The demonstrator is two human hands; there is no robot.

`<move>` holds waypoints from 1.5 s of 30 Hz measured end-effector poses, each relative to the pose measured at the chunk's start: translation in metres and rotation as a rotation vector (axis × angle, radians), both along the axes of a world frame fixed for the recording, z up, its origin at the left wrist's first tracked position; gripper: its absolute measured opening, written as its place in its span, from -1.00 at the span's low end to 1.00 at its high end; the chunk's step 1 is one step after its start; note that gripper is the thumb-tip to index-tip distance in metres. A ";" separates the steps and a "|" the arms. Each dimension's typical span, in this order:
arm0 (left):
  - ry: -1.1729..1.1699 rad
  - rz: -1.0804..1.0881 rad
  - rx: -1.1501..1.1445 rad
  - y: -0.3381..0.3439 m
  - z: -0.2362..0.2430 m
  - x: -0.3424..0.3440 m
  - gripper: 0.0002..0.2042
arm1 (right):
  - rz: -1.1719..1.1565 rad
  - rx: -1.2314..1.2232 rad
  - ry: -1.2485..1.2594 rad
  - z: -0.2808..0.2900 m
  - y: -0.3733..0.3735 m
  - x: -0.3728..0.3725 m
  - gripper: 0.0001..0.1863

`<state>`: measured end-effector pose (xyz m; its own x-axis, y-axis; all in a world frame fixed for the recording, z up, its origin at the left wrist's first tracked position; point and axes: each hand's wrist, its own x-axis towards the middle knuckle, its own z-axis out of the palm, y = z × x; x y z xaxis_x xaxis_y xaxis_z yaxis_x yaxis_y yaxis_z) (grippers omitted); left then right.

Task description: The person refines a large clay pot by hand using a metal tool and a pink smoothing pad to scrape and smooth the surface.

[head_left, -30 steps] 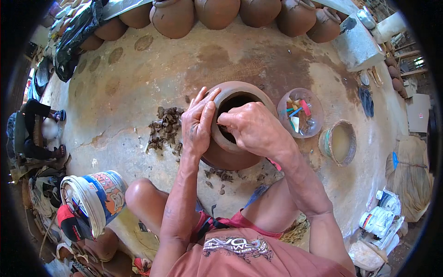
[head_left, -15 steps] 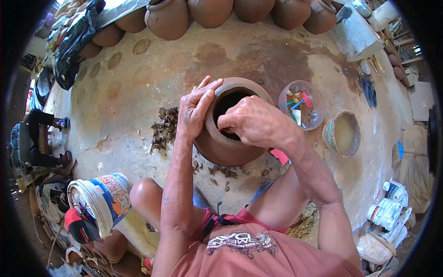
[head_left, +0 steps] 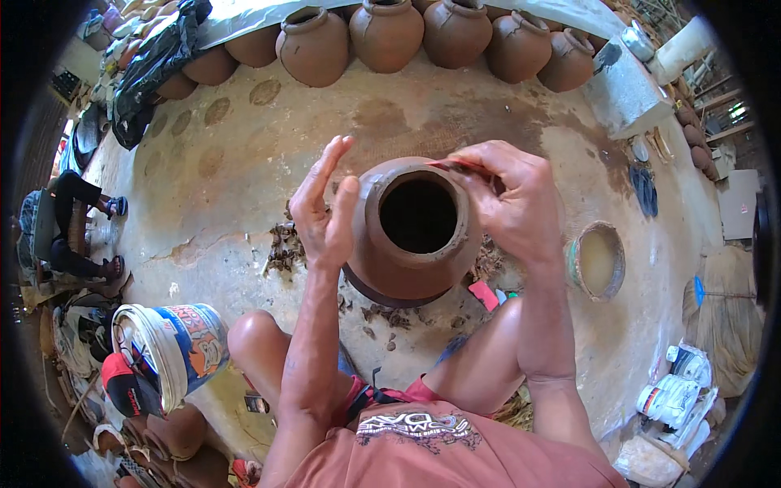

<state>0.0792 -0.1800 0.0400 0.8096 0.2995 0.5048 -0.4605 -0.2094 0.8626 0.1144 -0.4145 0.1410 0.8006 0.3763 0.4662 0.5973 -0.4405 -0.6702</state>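
Note:
A round brown clay pot (head_left: pixel 370 268) stands on the floor in front of me, its dark mouth facing up. My right hand (head_left: pixel 517 195) is at the far right of its rim (head_left: pixel 376 207), fingers pinched on a thin red strip (head_left: pixel 443 164) that lies against the rim's edge. What the strip is made of cannot be made out. Beside the pot's left side my left hand (head_left: pixel 321 211) is raised, fingers and thumb apart, holding nothing. Whether it touches the pot is unclear.
Dark clay scraps (head_left: pixel 285 248) lie around the pot. A pink flat piece (head_left: pixel 484 294) is near my right knee. To the right stands a bucket of cloudy liquid (head_left: pixel 598 260), to the left a white-and-blue bucket (head_left: pixel 195 346). Several clay pots (head_left: pixel 386 37) line the back. Someone's legs (head_left: pixel 77 220) show far left.
My right hand has come out of the pot's mouth to the rim's far right side. My left hand has lifted off the rim. The clear tub of tools is now hidden behind my right hand.

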 end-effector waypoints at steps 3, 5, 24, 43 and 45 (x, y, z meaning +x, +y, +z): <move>-0.040 -0.124 0.038 -0.017 0.035 -0.012 -0.54 | 0.015 0.102 -0.081 -0.003 0.028 -0.009 -0.83; 0.047 -0.188 -0.009 -0.030 0.057 -0.022 -0.55 | 0.049 0.187 -0.159 0.000 0.048 -0.016 -0.83; 0.392 0.182 0.086 -0.014 -0.047 -0.048 -0.40 | -0.506 -0.112 0.241 -0.051 0.045 -0.033 -0.85; 0.322 0.174 0.253 -0.042 -0.046 -0.062 -0.37 | -0.592 -0.207 0.152 -0.065 0.088 -0.020 -0.78; 0.330 0.187 0.247 -0.044 -0.044 -0.063 -0.37 | -0.578 -0.245 0.114 -0.066 0.092 -0.020 -0.77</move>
